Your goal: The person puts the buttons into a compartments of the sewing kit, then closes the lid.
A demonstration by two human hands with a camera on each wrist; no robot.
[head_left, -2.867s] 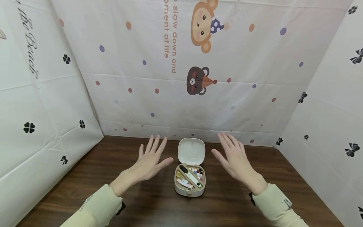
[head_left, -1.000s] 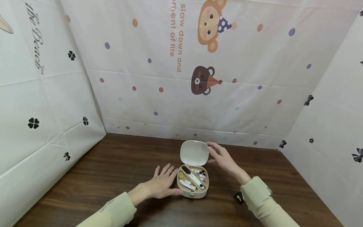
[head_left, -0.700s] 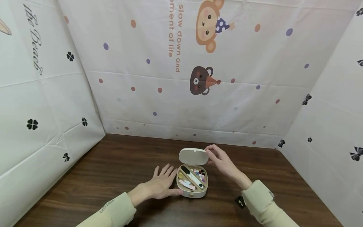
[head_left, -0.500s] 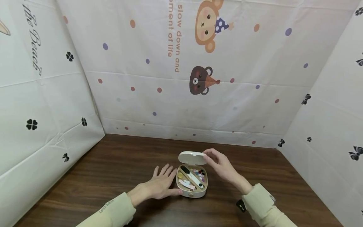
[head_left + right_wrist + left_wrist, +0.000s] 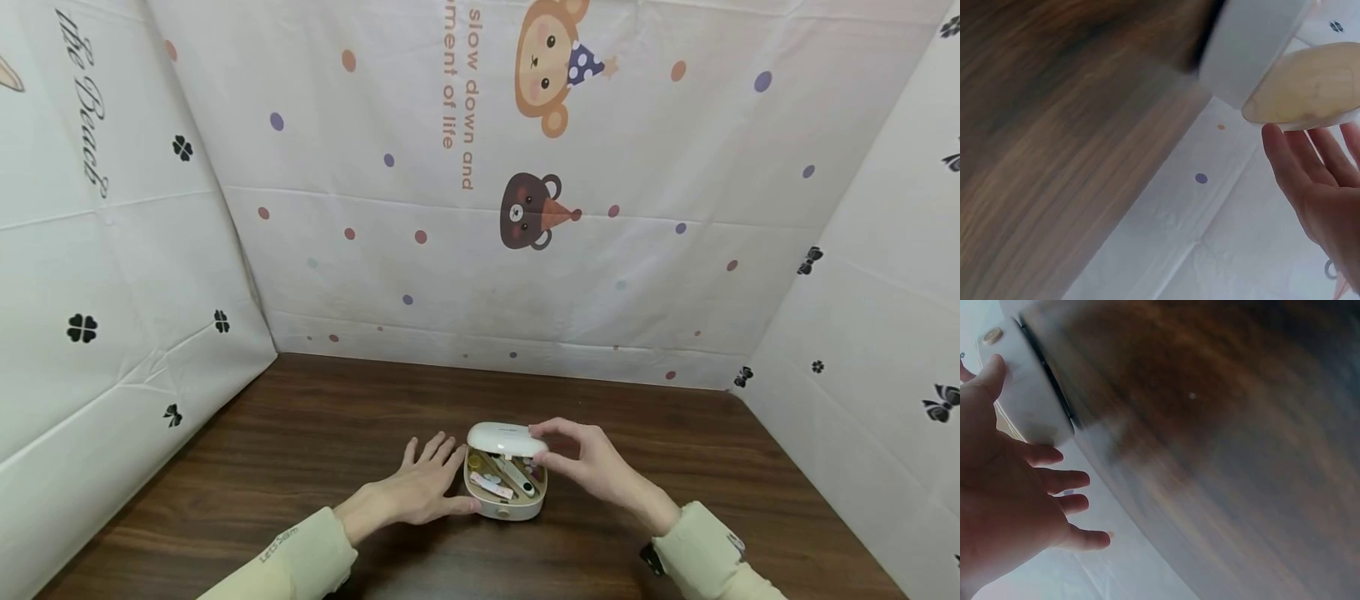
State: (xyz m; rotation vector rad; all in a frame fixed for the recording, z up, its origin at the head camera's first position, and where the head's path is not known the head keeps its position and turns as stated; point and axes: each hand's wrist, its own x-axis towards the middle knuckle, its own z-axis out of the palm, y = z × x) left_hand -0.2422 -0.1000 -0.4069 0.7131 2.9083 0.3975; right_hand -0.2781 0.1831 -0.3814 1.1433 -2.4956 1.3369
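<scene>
A small white sewing kit box (image 5: 486,506) stands on the table, its hinged lid (image 5: 498,437) tilted partway down over it. Buttons at the back are half hidden by the lid. Still showing inside are white thread snips (image 5: 516,477) and a pink-and-white strip (image 5: 491,487). My left hand (image 5: 420,490) rests spread beside the box; its thumb is at the front left corner, and a fingertip touches the side in the left wrist view. My right hand (image 5: 596,462) holds the lid's right edge between thumb and fingers, which the right wrist view shows along the rim (image 5: 1294,122).
The dark wooden table (image 5: 337,400) stretches to both sides of the box. A white printed cloth (image 5: 375,250) hangs behind it, with more cloth on the left (image 5: 135,333) and right (image 5: 885,317).
The lid has swung from upright at the back down toward the box, with my right hand following it forward. My left hand came in to the box's left side earlier and has stayed there.
</scene>
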